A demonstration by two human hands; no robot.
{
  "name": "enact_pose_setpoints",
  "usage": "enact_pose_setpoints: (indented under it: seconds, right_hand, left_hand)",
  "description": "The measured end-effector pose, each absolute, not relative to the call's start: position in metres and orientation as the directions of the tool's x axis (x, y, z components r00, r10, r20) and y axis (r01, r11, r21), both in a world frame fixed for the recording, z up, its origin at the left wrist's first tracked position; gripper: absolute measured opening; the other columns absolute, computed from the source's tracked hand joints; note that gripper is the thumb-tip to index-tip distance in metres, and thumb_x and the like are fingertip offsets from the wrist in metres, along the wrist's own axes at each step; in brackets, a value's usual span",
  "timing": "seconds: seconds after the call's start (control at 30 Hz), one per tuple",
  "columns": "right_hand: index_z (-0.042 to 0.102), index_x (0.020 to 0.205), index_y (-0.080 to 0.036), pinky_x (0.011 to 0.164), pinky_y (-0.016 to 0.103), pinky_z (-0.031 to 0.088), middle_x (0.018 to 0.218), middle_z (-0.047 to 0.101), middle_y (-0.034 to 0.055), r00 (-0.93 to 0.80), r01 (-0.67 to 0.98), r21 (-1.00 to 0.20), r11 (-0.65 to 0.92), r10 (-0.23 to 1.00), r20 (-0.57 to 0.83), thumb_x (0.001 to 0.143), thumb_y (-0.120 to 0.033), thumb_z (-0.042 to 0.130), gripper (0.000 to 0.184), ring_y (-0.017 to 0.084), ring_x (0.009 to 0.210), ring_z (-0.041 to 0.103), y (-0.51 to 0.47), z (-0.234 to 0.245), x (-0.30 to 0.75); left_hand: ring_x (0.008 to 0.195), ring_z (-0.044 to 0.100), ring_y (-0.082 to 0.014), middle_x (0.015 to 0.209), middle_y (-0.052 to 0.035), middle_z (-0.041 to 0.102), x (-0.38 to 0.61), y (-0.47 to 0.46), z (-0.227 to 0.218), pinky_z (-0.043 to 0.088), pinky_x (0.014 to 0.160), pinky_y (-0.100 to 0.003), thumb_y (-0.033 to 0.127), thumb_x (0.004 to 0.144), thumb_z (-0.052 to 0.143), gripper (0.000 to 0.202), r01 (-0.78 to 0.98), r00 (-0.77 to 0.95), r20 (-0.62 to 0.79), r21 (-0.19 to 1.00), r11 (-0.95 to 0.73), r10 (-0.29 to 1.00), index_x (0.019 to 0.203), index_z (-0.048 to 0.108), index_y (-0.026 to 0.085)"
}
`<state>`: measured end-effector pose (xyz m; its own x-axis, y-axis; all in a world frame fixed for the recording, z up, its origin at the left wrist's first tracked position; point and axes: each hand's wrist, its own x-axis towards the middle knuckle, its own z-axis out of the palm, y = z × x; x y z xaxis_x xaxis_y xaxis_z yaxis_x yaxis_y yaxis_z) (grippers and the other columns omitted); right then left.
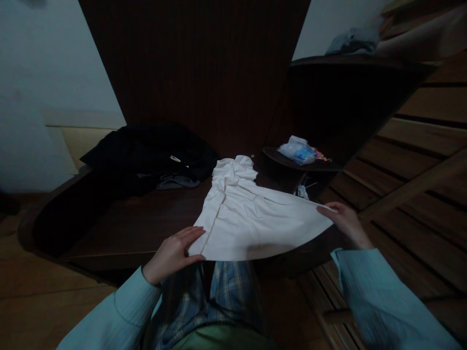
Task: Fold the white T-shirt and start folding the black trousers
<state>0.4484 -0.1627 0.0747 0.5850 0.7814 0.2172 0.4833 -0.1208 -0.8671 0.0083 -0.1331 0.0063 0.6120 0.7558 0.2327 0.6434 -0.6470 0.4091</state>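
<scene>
A white garment [251, 214], shaped like a dress or skirt, lies spread across a dark wooden desk-like surface. Its far end is gathered and ruffled, and its wide hem fans out towards me, past the near edge. At the hem's left corner, my left hand [175, 253] is closed on the cloth, fingers on top and thumb near the edge. My right hand [343, 221] pinches the right corner and holds it stretched out to the side. Soft creases run through the cloth between both hands.
Black clothing [153, 150] is heaped at the back left of the dark surface [127, 223]. A small shelf [277, 158] at right bears a plastic-wrapped pack [297, 150]. Wooden slats [412, 194] stand close by on the right. Grey cloth [353, 41] lies on the higher shelf.
</scene>
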Motion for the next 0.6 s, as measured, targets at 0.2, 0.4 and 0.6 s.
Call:
enact_pose_setpoints:
  seconds: [0.2, 0.4, 0.6]
  right_hand:
    - [0.058, 0.084, -0.022, 0.049, 0.025, 0.041, 0.066, 0.059, 0.003, 0.271, 0.67, -0.718, 0.186, 0.84, 0.471, 0.071, -0.041, 0.057, 0.024, 0.016, 0.055, 0.054, -0.197, 0.088, 0.352]
    - [0.053, 0.113, -0.023, 0.074, 0.027, 0.046, 0.09, 0.065, 0.0026, -0.529, 0.66, -0.624, 0.418, 0.849, 0.009, 0.079, -0.041, 0.052, 0.039, 0.016, 0.082, 0.06, -0.185, 0.065, 0.31]
    - [0.055, 0.109, -0.017, 0.093, 0.035, 0.039, 0.112, 0.058, 0.0105, -0.459, 0.723, -0.481, 0.496, 0.865, 0.202, 0.081, -0.04, 0.048, 0.037, 0.021, 0.106, 0.051, -0.135, 0.034, 0.322]
  left_hand:
    - [0.119, 0.044, -0.0204, 0.13, -0.003, 0.047, 0.009, -0.138, 0.009, 0.038, 0.099, -0.033, 0.042, 0.071, 0.06, 0.057, 0.654, 0.635, 0.197, 0.379, -0.655, 0.747, 0.124, 0.047, 0.027]
    - [0.114, 0.049, -0.0173, 0.125, -0.0001, 0.053, 0.009, -0.138, 0.011, 0.039, 0.098, -0.032, 0.042, 0.082, 0.044, 0.041, 0.625, 0.602, 0.195, 0.488, -0.609, 0.775, 0.121, 0.05, 0.027]
    - [0.067, 0.063, -0.0178, 0.073, -0.0034, 0.069, 0.02, -0.135, 0.02, 0.048, 0.057, -0.024, 0.048, 0.084, 0.037, 0.045, 0.628, 0.22, 0.295, 0.686, -0.367, 0.93, 0.074, 0.068, 0.017]
